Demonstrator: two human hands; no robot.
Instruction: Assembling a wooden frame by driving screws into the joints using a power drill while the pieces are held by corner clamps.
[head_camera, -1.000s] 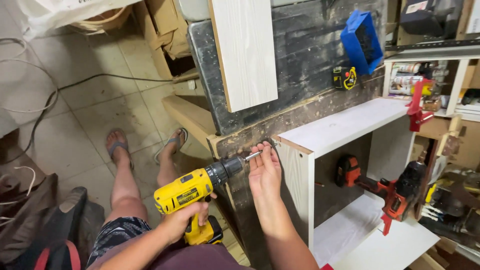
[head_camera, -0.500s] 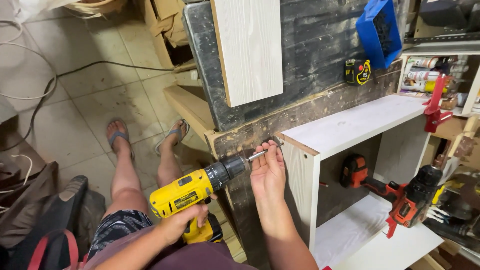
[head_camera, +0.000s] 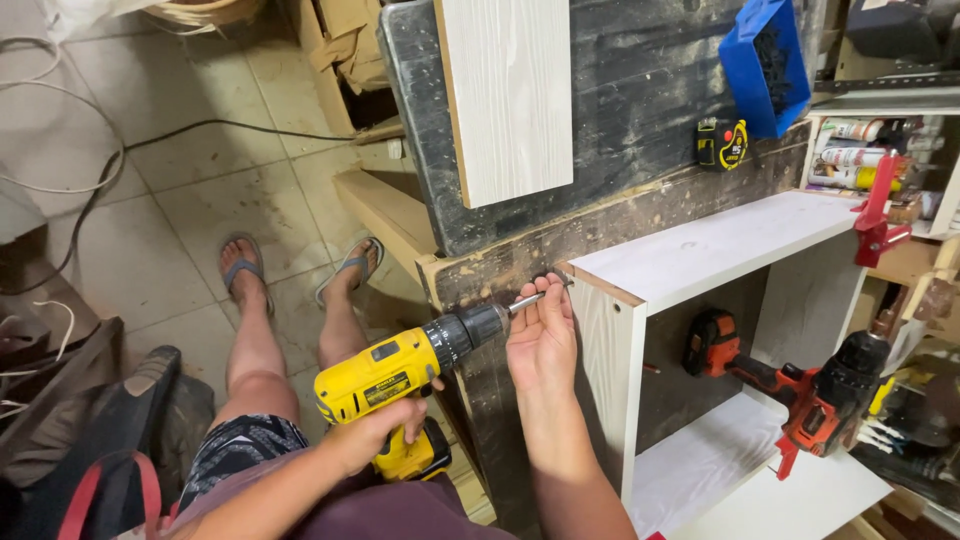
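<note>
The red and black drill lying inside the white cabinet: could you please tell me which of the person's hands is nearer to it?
Right. The right hand is at the cabinet's corner; the left hand grips the yellow drill, farther away.

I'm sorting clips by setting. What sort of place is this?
Most likely a small home woodworking shop. A scarred dark workbench carries a white board and a tape measure; the left hand holds a yellow cordless drill at a white cabinet box, steadied by the right hand.
</note>
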